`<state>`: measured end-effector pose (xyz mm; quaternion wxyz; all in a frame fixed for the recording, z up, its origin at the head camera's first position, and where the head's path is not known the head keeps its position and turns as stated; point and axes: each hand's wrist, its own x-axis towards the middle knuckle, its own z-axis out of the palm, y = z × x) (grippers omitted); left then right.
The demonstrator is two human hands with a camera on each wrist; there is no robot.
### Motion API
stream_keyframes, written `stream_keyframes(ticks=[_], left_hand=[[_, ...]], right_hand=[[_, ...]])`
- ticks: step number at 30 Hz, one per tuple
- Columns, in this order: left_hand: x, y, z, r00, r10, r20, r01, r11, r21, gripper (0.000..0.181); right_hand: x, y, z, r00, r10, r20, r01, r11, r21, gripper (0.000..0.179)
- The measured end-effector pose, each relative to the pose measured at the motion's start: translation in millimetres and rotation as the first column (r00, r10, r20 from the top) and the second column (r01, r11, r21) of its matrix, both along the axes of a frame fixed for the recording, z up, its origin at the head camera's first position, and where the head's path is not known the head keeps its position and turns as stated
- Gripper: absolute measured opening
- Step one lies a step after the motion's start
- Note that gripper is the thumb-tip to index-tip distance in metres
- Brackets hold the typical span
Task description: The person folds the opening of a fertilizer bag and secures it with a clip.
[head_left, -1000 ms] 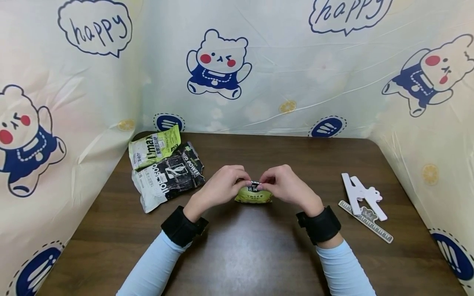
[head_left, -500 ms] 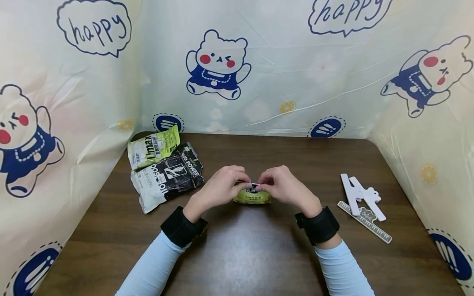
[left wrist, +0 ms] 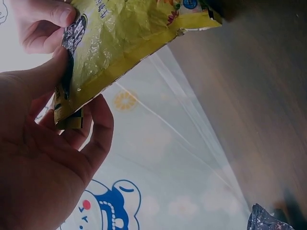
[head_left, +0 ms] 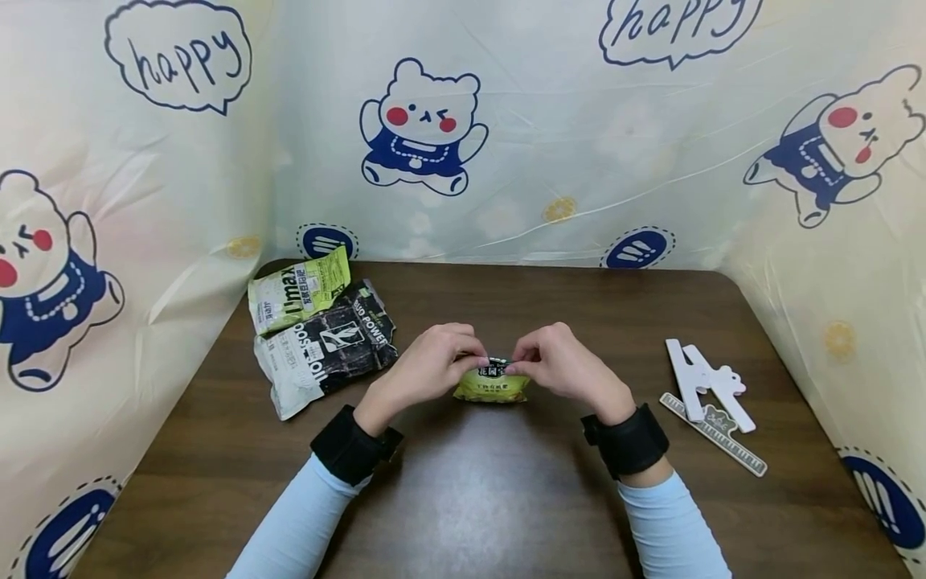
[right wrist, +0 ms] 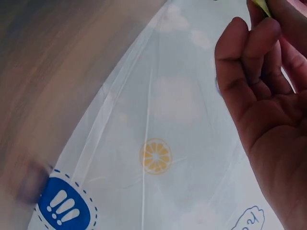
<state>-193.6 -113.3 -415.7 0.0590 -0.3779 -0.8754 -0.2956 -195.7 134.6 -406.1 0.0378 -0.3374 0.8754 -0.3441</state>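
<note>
A small yellow-green packet (head_left: 492, 389) with a dark label stands on the table between my two hands. My left hand (head_left: 434, 366) pinches its top left corner between thumb and fingers; the left wrist view shows the thumb on the front of the packet (left wrist: 120, 43) and the fingers curled behind its folded top edge. My right hand (head_left: 567, 370) pinches the top right of the packet. In the right wrist view only a sliver of the packet (right wrist: 262, 6) shows between the fingertips, the rest being out of frame.
At the left of the brown table (head_left: 477, 498) lie a green bag (head_left: 304, 289) and a crumpled black-and-white bag (head_left: 329, 346), overlapping. On the right are white flat pieces (head_left: 712, 382) and a grey ruler-like strip (head_left: 716, 434). A printed curtain (head_left: 521, 161) surrounds the table's back and sides.
Both hands keep hold of the packet's top edge. My right hand has shifted slightly outward to the right, and more of the packet's dark label shows than half a second ago.
</note>
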Motion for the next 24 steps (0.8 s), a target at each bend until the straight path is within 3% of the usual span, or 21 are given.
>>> stream_keyframes(ticks=[8,17,24], left_hand=[[0.0,-1.5,0.9,1.000,0.011,0.001,-0.011,1.000,0.006,0.007],[-1.0,-3.5,3.1,0.999,0.026,0.042,-0.025,1.000,-0.013,0.007],[0.4,-1.1,0.8,1.000,0.012,0.003,-0.012,1.000,0.002,0.007]], right_hand=[[-1.0,8.8,3.4,0.999,-0.028,0.045,0.026,0.999,0.041,0.013],[-3.9,9.3,0.6,1.000,0.004,0.013,-0.004,0.999,0.032,0.015],[-3.4,7.6,-1.4,1.000,0.006,-0.002,-0.006,1.000,0.005,0.009]])
